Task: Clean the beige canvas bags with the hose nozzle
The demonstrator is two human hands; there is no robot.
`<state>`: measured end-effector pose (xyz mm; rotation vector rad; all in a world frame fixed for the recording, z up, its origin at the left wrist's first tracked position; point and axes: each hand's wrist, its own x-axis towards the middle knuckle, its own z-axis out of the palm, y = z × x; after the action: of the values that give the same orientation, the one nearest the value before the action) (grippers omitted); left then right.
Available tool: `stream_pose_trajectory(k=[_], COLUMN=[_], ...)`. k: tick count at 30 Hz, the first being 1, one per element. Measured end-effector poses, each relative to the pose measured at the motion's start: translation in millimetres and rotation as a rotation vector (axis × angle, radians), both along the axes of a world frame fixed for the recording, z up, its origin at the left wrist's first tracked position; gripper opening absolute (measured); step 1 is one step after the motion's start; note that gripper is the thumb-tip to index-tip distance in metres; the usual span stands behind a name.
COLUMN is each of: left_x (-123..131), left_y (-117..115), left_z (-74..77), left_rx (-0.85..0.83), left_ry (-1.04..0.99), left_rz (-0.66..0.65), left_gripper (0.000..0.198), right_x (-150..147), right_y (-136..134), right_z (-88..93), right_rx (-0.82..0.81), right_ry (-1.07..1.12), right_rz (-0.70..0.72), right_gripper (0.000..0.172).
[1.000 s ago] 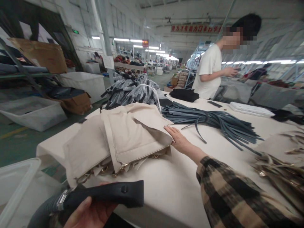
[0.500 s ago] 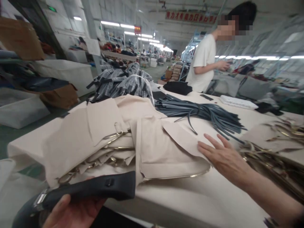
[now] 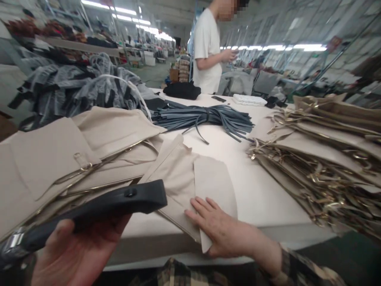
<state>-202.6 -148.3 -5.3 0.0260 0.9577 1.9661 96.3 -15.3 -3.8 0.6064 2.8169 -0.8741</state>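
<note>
My left hand grips a black handheld tool from below, thumb against its side. The tool has a small switch, a blunt wide end pointing right and a silvery band near its lower left end; its kind is not clear. My right hand lies flat, fingers spread, on a beige fabric bag piece at the table's front edge. A pale curved flap of this piece spreads to the right, partly under that hand. On the left, close to the tool, rests a pile of beige bag pieces with brassy zips and rings.
A bundle of dark blue-grey straps lies across the white table. More bag pieces are stacked at right. Plastic-wrapped black items are heaped at back left. Across the table stands a person in a white shirt.
The view has turned right and down, showing more of the right stack. The bag piece has come nearer the front edge, apart from the pile, with my right hand now flat on it. My left hand keeps the tool.
</note>
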Motion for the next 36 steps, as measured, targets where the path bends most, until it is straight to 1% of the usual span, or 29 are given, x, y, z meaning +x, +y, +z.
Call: stream_pose_trajectory(k=[1,2,3,4,5,6,7,9,11,12,15,18,20,22,24,28,30,32,36], left_x=[12,22,31,38,44,51,57,70,86,93,113,126,129,128,122,109,110,116,130], left_y=[9,18,27,36,46,55,65,83,101,109,135,159,170,173,166,138,134,142,172], left_z=[16.0,29.2,39.2,46.0,49.7,50.5,48.8,39.2,24.1,15.7,-7.8,-21.9,-25.8,-27.1,-27.3,-26.7,-27.1,-28.4,-31.1], left_rx=[-0.035,-0.047,-0.032,-0.007,0.028,0.063,0.092,0.115,0.097,0.081,0.034,0.009,0.004,0.006,0.005,-0.002,0.001,0.004,0.013], left_ry=[0.02,0.045,0.08,0.105,0.129,0.142,0.146,0.132,0.127,0.133,0.171,0.195,0.203,0.215,0.234,0.273,0.276,0.261,0.212], left_rz=[-0.002,-0.01,-0.008,-0.024,-0.038,-0.054,-0.075,-0.12,-0.158,-0.172,-0.168,-0.131,-0.117,-0.114,-0.118,-0.129,-0.135,-0.153,-0.166], left_gripper=[0.056,0.057,0.058,0.057,0.055,0.051,0.046,0.037,0.032,0.03,0.031,0.033,0.033,0.033,0.032,0.034,0.034,0.032,0.03], right_x=[1,4,7,9,10,10,8,0,-7,-10,-10,-6,-4,-4,-5,-5,-6,-6,-5], right_y=[15,31,47,62,74,82,87,87,78,73,64,64,65,65,65,64,64,64,65], right_z=[5.5,9.6,11.1,9.3,3.8,-4.9,-16.0,-39.9,-58.2,-63.6,-67.7,-67.2,-68.6,-70.4,-70.9,-67.1,-65.0,-64.4,-67.8], right_rx=[-0.124,-0.227,-0.273,-0.252,-0.173,-0.071,0.03,0.16,0.242,0.286,0.403,0.493,0.524,0.531,0.526,0.516,0.518,0.519,0.514], right_ry=[0.033,0.092,0.174,0.264,0.336,0.378,0.395,0.382,0.383,0.393,0.402,0.411,0.429,0.446,0.454,0.457,0.458,0.458,0.476], right_rz=[0.018,0.001,-0.063,-0.16,-0.264,-0.343,-0.383,-0.36,-0.317,-0.309,-0.277,-0.244,-0.253,-0.268,-0.274,-0.262,-0.262,-0.273,-0.3], right_gripper=[0.093,0.085,0.071,0.056,0.046,0.04,0.036,0.032,0.029,0.028,0.025,0.023,0.02,0.018,0.016,0.017,0.018,0.017,0.016])
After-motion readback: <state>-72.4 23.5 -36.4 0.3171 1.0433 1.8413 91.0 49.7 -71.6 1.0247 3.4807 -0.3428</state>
